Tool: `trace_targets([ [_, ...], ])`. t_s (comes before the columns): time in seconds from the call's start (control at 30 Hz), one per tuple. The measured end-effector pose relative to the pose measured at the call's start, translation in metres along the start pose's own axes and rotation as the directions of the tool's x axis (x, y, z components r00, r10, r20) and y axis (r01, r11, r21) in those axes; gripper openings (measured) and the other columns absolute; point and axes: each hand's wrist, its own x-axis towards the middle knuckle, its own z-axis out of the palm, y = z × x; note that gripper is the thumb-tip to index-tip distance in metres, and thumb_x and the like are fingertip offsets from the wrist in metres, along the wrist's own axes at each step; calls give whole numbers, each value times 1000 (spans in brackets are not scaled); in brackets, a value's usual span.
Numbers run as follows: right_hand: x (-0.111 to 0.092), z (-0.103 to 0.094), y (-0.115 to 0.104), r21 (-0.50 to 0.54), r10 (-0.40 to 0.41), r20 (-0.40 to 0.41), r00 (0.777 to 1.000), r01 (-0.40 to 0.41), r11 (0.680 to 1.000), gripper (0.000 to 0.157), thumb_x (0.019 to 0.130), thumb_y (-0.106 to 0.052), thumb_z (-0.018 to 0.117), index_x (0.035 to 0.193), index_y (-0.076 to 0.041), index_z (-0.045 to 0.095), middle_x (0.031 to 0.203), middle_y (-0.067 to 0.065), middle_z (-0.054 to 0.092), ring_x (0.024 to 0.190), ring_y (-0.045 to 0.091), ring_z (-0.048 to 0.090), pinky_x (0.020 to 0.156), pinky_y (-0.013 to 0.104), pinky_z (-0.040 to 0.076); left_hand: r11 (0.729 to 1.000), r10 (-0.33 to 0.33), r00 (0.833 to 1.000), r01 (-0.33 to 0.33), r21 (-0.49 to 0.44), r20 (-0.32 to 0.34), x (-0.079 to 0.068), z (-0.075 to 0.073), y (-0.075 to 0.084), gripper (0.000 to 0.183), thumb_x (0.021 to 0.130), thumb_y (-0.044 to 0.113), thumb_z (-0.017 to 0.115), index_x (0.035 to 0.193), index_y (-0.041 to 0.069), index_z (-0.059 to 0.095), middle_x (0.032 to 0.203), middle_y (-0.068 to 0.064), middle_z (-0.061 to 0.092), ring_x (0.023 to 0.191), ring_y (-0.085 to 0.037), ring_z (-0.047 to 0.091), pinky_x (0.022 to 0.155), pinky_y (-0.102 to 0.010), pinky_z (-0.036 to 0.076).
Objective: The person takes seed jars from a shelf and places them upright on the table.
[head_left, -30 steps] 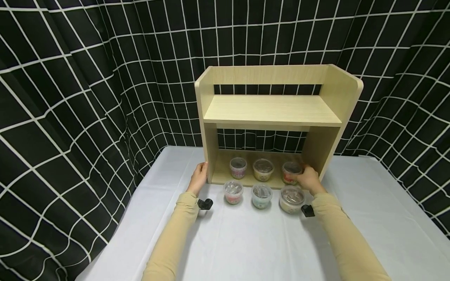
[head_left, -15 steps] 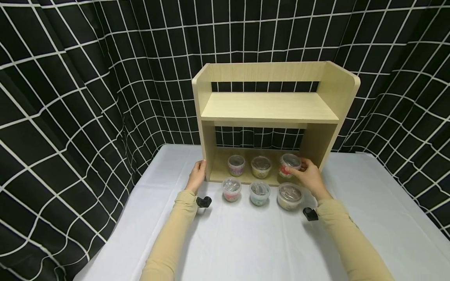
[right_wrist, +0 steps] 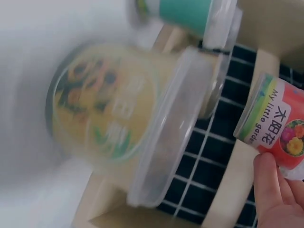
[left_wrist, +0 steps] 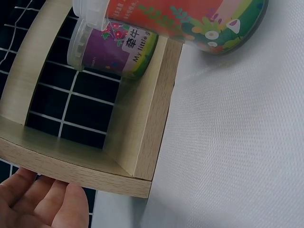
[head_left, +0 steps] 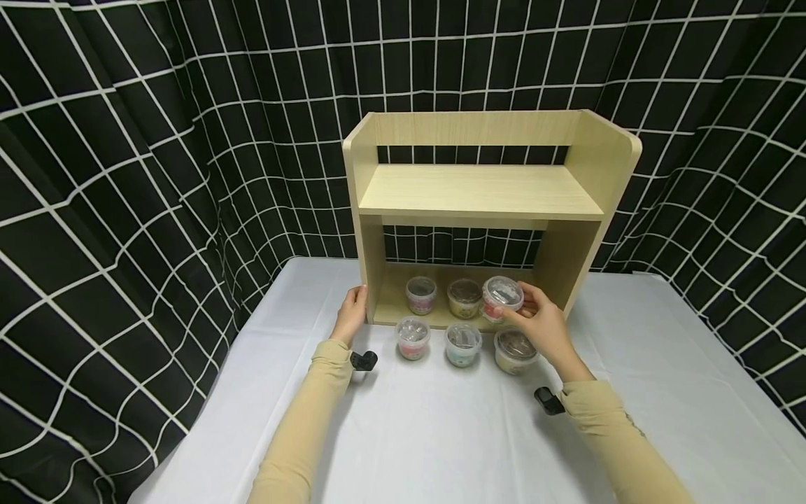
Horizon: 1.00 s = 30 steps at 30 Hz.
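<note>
In the head view my right hand (head_left: 545,323) pinches a clear lidded plastic cup with a red label (head_left: 502,297), raised and slightly tilted at the lower shelf's front. The right wrist view shows the thumb and fingers on this cup (right_wrist: 279,121), whose label has flowers and "My little garden". My left hand (head_left: 350,315) rests its fingers against the outside of the wooden shelf's left side panel (head_left: 364,259); the left wrist view shows the fingertips (left_wrist: 71,202) there. Inside stand a purple-label cup (head_left: 421,295) and a yellow-label cup (head_left: 464,299).
On the white tablecloth (head_left: 441,434), before the shelf, stand a pink-label cup (head_left: 413,339), a teal-label cup (head_left: 462,345) and a larger yellowish cup (head_left: 514,352). Above is the upper shelf board (head_left: 481,189). A black gridded curtain (head_left: 302,140) surrounds the table.
My right hand has lifted the red-label cup off the lower shelf's right part and carried it left and forward, toward the yellow-label cup. The left hand stays against the side panel.
</note>
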Motion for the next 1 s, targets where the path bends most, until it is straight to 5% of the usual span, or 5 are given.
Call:
trace_targets([
  [0.6, -35, 40, -33, 102, 21, -38, 999, -17, 995, 68, 74, -24, 81, 128, 1, 48, 108, 18, 58, 99, 25, 56, 82, 26, 48, 1000, -7, 1000, 7, -13, 15, 1, 0, -1, 61, 97, 53, 32, 137, 7, 39, 137, -17, 42, 123, -32, 40, 99, -45, 34],
  [1.0, -51, 71, -40, 52, -72, 0, 997, 72, 996, 72, 65, -15, 86, 124, 4, 50, 105, 17, 61, 98, 28, 58, 81, 32, 50, 1000, 0, 1000, 0, -20, 20, 0, 1, -1, 64, 96, 54, 32, 138, 6, 38, 138, -18, 40, 125, -33, 37, 100, -46, 33],
])
